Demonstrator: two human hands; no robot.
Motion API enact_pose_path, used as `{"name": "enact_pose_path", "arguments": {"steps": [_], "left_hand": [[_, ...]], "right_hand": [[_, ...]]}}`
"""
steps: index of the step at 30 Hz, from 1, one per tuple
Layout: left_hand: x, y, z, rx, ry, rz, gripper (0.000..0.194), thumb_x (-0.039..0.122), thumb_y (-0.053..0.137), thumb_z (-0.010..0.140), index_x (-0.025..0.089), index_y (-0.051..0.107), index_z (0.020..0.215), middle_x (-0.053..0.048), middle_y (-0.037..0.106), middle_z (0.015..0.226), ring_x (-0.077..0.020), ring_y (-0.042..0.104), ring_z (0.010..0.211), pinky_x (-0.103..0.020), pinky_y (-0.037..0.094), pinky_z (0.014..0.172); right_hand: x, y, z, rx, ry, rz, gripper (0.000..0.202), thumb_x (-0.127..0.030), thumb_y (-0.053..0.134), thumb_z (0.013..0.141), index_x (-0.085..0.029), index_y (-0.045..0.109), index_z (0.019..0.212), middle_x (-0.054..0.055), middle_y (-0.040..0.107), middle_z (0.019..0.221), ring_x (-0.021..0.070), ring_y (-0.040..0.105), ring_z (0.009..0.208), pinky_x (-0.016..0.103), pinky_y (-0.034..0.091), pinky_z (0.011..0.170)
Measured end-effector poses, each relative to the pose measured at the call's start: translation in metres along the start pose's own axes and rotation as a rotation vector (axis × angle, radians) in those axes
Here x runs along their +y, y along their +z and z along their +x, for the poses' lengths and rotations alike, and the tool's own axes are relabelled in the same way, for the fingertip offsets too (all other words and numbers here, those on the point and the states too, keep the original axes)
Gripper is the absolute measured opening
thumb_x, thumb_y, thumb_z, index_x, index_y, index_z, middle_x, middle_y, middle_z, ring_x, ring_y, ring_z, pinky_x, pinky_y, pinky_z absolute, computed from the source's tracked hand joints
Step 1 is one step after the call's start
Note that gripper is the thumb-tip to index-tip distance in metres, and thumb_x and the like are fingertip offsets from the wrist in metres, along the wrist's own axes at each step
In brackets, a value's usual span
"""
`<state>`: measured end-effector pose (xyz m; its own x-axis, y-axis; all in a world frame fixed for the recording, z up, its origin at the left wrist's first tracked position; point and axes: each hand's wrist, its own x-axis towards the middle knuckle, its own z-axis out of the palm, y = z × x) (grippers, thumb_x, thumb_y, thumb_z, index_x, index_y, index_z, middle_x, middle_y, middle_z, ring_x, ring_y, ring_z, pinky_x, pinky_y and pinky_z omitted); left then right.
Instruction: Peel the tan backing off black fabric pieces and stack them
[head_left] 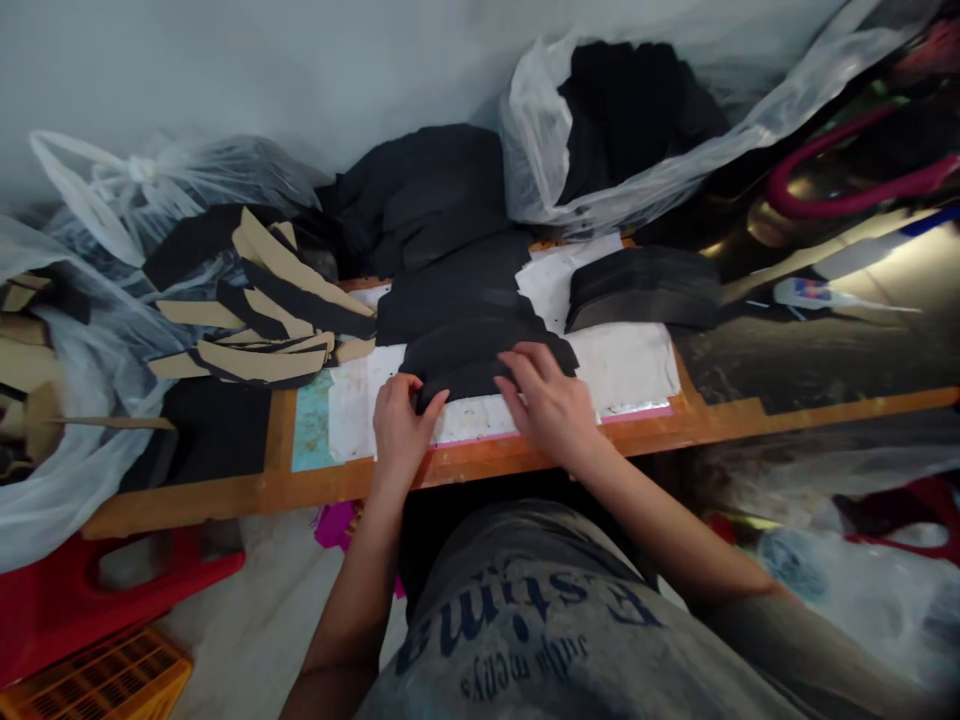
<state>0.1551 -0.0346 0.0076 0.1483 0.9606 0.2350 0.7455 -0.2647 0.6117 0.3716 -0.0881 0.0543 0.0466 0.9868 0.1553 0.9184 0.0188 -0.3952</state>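
Note:
Overlapping thin black curved sheet pieces (465, 325) run in a row from the back of the worktable toward me. At the left end of the nearest piece is my left hand (401, 425), its thumb and curled forefinger closed about the edge. My right hand (555, 405) rests over the right part of that piece, fingers bent and somewhat apart, thumb near the front edge. White paper (480, 420) lies beneath the pieces. Just to the right sits a neat stack of black curved pieces (641, 290).
Tan-and-black strips (277, 320) lie in a loose heap on the left, beside clear plastic bags (112, 350). An open plastic bag (536, 130) holds black pieces at the back. A small white bottle (806, 293) lies at right. The table's taped front edge (315, 487) runs before me.

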Motion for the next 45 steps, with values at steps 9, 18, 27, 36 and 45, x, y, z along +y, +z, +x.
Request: {"name": "enact_pose_path", "arguments": {"steps": [9, 18, 27, 36, 45], "left_hand": [[-0.019, -0.007, -0.021, 0.050, 0.207, 0.117, 0.030, 0.038, 0.047, 0.103, 0.017, 0.069, 0.102, -0.005, 0.074, 0.077, -0.0144, 0.067, 0.062, -0.025, 0.049, 0.065], [-0.053, -0.036, 0.078, 0.000, 0.256, 0.373, 0.047, 0.016, 0.038, 0.097, 0.012, 0.057, 0.140, -0.020, 0.054, 0.148, -0.0314, 0.051, 0.135, -0.048, 0.040, 0.114], [-0.093, -0.045, 0.108, -0.157, 0.343, 0.671, 0.048, 0.019, 0.039, 0.097, 0.015, 0.054, 0.143, -0.020, 0.053, 0.146, -0.0362, 0.048, 0.134, -0.060, 0.033, 0.116], [-0.105, -0.057, 0.114, -0.073, 0.391, 0.643, 0.037, 0.033, 0.041, 0.099, 0.018, 0.069, 0.118, -0.011, 0.064, 0.104, -0.0256, 0.061, 0.092, -0.038, 0.050, 0.085], [-0.046, -0.088, 0.062, 0.312, 0.398, 0.263, 0.030, 0.034, 0.051, 0.100, 0.018, 0.070, 0.116, -0.011, 0.075, 0.104, -0.0236, 0.070, 0.094, -0.036, 0.053, 0.086]], "right_hand": [[0.013, 0.034, 0.014, -0.165, -0.041, -0.264, 0.053, -0.056, 0.031, 0.108, -0.024, 0.058, 0.140, 0.016, 0.050, 0.149, 0.0211, 0.070, 0.083, 0.027, 0.040, 0.054], [0.028, 0.026, 0.010, -0.218, -0.082, -0.347, 0.050, -0.057, 0.038, 0.107, -0.020, 0.057, 0.133, 0.017, 0.061, 0.131, 0.0245, 0.072, 0.083, 0.029, 0.042, 0.058], [0.045, -0.015, -0.007, -0.087, -0.094, -0.272, 0.045, -0.051, 0.027, 0.111, -0.027, 0.060, 0.131, 0.007, 0.072, 0.111, 0.0198, 0.071, 0.084, 0.027, 0.035, 0.058], [0.160, -0.032, 0.046, 0.095, 0.265, -0.322, 0.037, -0.042, 0.042, 0.107, -0.017, 0.056, 0.131, 0.018, 0.065, 0.120, 0.0275, 0.068, 0.088, 0.028, 0.039, 0.062], [0.224, -0.033, 0.025, 0.267, 0.182, -0.087, 0.021, -0.031, 0.044, 0.102, -0.018, 0.057, 0.113, 0.007, 0.065, 0.093, 0.0190, 0.060, 0.077, 0.028, 0.049, 0.068]]}}
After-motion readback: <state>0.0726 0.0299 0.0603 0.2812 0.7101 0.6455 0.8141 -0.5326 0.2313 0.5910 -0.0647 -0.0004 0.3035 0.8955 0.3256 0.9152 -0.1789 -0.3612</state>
